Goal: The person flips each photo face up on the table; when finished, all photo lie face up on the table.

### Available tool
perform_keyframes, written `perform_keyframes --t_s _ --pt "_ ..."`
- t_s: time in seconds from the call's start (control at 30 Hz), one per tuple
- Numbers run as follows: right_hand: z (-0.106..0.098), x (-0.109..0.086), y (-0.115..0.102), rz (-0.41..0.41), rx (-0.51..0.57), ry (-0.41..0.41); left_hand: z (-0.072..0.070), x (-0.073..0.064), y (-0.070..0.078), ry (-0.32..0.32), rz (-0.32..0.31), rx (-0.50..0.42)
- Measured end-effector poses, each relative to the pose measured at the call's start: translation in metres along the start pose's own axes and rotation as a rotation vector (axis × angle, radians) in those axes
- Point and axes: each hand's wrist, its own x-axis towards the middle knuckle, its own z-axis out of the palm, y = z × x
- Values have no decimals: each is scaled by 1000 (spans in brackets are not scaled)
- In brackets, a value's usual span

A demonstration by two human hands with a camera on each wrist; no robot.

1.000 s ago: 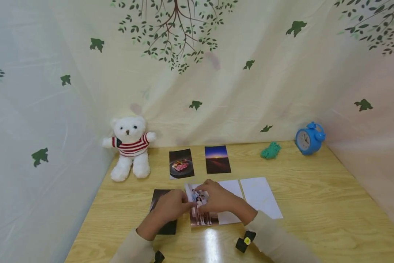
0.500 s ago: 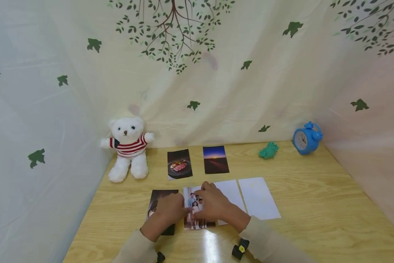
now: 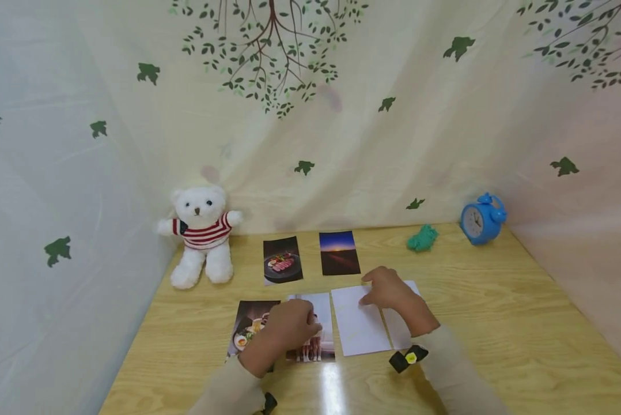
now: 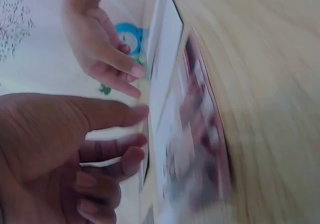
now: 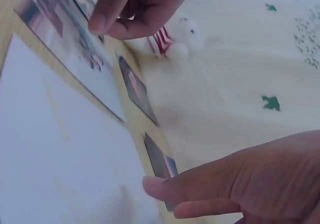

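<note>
Head view: toward the near edge of the tabletop (image 3: pixel 497 328), the left hand (image 3: pixel 288 325) is over the family photo (image 3: pixel 314 349), the right hand (image 3: pixel 392 293) over the white card (image 3: pixel 361 327) just beside it. Left wrist view: thumb and loosely bent fingers stand slightly apart, holding nothing. Right wrist view: thumb and finger are parted, gripping nothing.

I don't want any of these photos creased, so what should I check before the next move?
1. Family photo picture side up: ok.
2. Left hand not pinching it: ok, nothing between thumb and fingers.
3. Family photo and left white sheet apart: ok, a narrow gap shows.
4. Left white sheet picture side up: not ok, a plain white side shows.
5. Right hand touching that sheet: cannot tell.
6. Blue clock and green lump away from both: ok.
</note>
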Motion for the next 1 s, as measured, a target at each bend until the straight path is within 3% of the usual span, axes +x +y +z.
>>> perform_keyframes --t_s 0.13,0.33,0.8,1.0 --pt "-6 0 12 60 -12 -11 8 12 21 -1 99 41" --pt "-5 2 9 105 -11 -42 20 21 44 -6 119 168" --pt "-1 7 20 94 52 -15 25 23 50 -25 108 133" --pt "-3 7 28 88 160 -1 26 24 51 -52 96 109"
